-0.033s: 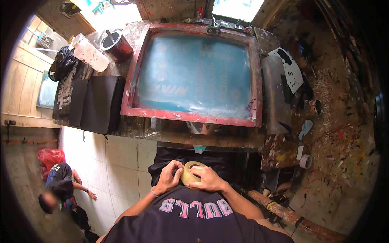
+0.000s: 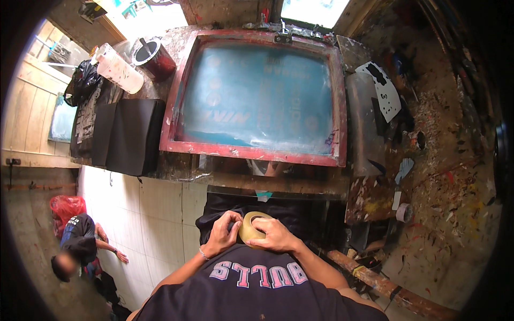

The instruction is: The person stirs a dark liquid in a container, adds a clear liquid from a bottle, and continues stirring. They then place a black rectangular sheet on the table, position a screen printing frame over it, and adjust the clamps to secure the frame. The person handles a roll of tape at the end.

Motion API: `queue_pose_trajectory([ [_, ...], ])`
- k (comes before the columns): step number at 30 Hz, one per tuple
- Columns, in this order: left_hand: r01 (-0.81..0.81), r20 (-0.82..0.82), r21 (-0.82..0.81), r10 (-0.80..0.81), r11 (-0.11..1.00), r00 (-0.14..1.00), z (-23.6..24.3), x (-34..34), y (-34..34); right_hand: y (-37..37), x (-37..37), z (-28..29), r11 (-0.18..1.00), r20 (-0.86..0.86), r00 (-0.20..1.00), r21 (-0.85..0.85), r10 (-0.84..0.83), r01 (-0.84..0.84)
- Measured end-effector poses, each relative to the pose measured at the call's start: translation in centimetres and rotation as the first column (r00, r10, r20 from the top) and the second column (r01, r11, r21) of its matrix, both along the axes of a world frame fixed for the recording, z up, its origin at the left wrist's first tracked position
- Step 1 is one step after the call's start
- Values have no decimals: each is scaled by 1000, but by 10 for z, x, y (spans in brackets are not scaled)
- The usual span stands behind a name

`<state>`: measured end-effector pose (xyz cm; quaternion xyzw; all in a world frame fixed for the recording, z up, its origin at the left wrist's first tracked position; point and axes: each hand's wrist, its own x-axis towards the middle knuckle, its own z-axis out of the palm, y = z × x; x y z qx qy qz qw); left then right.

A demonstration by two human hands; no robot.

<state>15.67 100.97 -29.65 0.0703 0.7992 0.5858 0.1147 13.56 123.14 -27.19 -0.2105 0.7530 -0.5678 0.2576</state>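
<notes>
In front of my chest, my right hand (image 2: 278, 235) is closed around a thick roll of yellowish clear packing tape (image 2: 247, 232), with fingers inside its core. On the roll's left side, my left hand (image 2: 221, 235) is closed, thumb and fingertips pinched together near the tape's edge. Whatever lies in that pinch is too small to make out. Beyond my hands, a screen-printing frame (image 2: 251, 153) with a red, paint-worn border and blue mesh (image 2: 251, 101) lies flat on the worktable.
Left of the frame are black sheets (image 2: 136, 136), a stained white bottle (image 2: 120, 69) and a paint tub (image 2: 155, 61). To the right lie a cut-out white sheet (image 2: 381, 93) and another tape roll (image 2: 404, 213). A person (image 2: 77, 241) sits at lower left.
</notes>
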Motion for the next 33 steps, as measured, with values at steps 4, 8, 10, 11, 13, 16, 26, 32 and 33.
queue_pose_trajectory([
  [4,-6,-13,-77,5,997,1000,10,-9,-1,-3,-9,1,1000,2,1000,17,10,-10],
  [8,-10,72,-49,14,999,997,15,-11,-5,-5,-10,3,999,35,999,47,10,-12],
  [10,27,37,-54,-25,998,999,15,-13,-7,-4,-10,6,999,44,999,50,-4,2],
  [11,54,19,-53,-53,997,998,16,-15,-7,-4,-10,4,999,23,1000,44,9,-10],
  [13,-13,117,-20,15,1000,993,18,-12,-7,-3,-11,-1,999,-15,1000,44,16,-15],
  [16,-93,165,38,86,995,982,7,-4,-6,-4,-13,5,999,11,1000,34,23,-23],
  [26,-80,249,17,74,997,966,12,-11,-5,-3,-10,-3,999,8,1000,32,7,-7],
  [32,-96,259,26,86,995,962,9,-13,-3,-3,-8,-5,1000,-27,999,17,-23,23],
  [33,-88,244,21,80,996,967,11,-13,-2,-2,-8,-5,1000,-28,999,11,-27,27],
])
